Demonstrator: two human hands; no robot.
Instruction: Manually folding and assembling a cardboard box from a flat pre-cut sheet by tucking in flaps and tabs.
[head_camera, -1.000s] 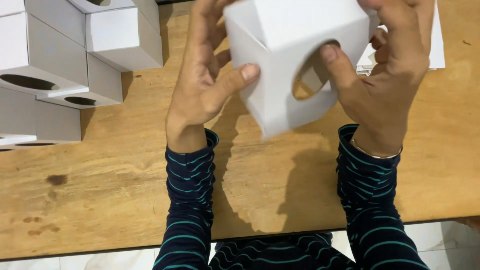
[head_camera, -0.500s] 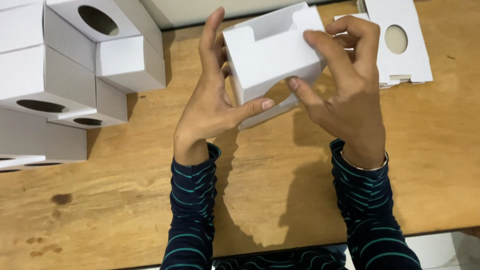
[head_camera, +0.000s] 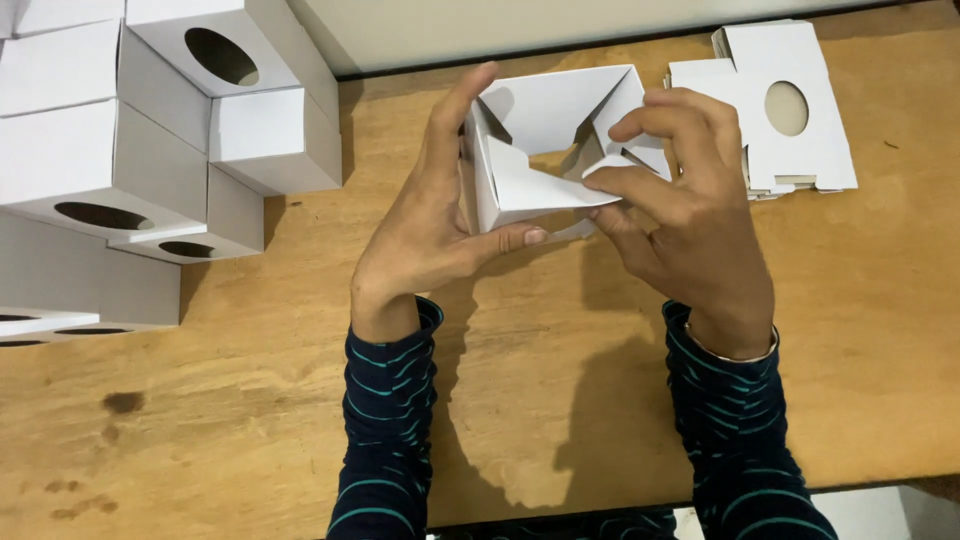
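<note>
— So, how do the hands sit?

— Both are raised a little above the wooden counter (head_camera: 250, 420), forearms in dark striped sleeves (head_camera: 385, 420) coming up from the bottom edge. The left hand (head_camera: 430, 235) stands nearly upright, palm turned inward, fingers stretched up along the left wall of a white cardboard box (head_camera: 540, 150), and the thumb lies flat under its near edge. It is closed on the box only loosely, as a clamp between fingers and thumb.

— And the other?

— The right hand (head_camera: 690, 220) is curled over the box's right side, knuckles up, fingertips bent inward and pinching a small flap (head_camera: 610, 165). A thin bracelet (head_camera: 735, 350) shows at that wrist.

— Where is the box itself?

— Between the two hands, held over the middle of the counter near its far edge, open end facing the camera, so the folded inner flaps show.

— Anything nearby?

— Finished white boxes (head_camera: 150, 150) with oval holes are stacked at the left, well apart from the hands. A pile of flat blanks (head_camera: 790, 110) with a round hole lies just beyond the right hand.
</note>
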